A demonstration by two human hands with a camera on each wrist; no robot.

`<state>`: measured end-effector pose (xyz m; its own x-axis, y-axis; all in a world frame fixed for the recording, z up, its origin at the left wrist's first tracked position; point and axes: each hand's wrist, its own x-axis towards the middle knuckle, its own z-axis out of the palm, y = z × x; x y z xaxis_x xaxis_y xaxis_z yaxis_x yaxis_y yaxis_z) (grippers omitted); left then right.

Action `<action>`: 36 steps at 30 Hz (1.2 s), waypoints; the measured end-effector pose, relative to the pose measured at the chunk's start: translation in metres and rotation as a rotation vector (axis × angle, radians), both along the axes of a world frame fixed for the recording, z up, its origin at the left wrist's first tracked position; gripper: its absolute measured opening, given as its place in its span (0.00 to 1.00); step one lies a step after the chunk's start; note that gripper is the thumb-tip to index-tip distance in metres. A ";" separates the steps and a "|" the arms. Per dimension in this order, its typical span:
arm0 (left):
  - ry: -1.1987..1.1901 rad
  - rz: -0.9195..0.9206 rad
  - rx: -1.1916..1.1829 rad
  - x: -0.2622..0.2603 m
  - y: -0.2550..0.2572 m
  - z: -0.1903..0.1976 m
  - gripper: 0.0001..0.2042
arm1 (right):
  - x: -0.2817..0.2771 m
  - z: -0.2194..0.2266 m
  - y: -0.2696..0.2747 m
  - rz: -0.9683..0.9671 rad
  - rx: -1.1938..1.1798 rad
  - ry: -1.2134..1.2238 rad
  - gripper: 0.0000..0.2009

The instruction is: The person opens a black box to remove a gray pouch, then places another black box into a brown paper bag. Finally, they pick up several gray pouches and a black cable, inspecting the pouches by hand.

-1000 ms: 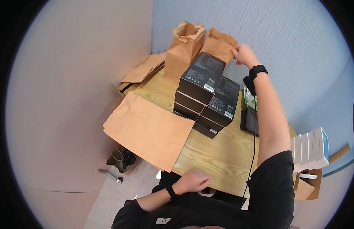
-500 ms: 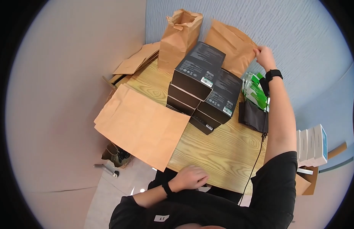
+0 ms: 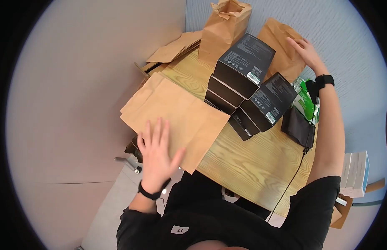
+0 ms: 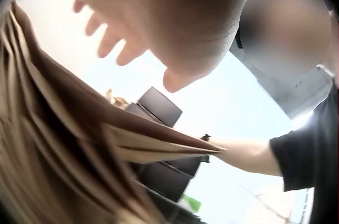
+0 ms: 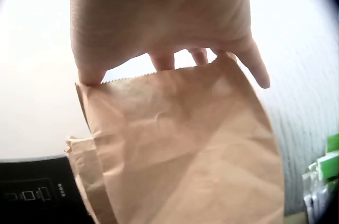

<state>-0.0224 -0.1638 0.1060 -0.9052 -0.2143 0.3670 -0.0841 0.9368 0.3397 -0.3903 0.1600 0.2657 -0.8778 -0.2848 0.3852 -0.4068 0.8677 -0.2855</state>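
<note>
At the back of the table, my right hand is at the top of an upright brown paper bag. In the right wrist view its fingers are spread along the bag's jagged top edge, the thumb and fingertips right at the paper. My left hand, fingers straight and spread, is over the near left part of a flat pile of brown paper bags. The left wrist view shows its palm above the layered bag edges. Stacked black boxes stand between the hands.
Another paper bag stands with its mouth spread at the back left, beside folded brown paper. Green-and-white packets and a black pouch lie at the right. A black cable runs down the right side. White boxes are stacked beyond the table.
My left hand has moved from near my body onto the flat bags, fingers spreading. The right hand has drawn the back bag up and rightward, then its pinching fingers have straightened.
</note>
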 end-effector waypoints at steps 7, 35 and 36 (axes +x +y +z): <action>-0.121 0.017 -0.046 -0.018 -0.025 -0.060 0.31 | -0.019 0.017 -0.005 -0.119 0.192 -0.210 0.40; -0.152 -0.726 0.704 -0.016 0.135 -0.086 0.42 | -0.021 0.082 0.049 -0.246 -0.140 0.093 0.12; -0.155 -0.706 0.784 -0.017 0.137 -0.087 0.44 | -0.014 0.093 0.054 -0.266 -0.137 0.145 0.13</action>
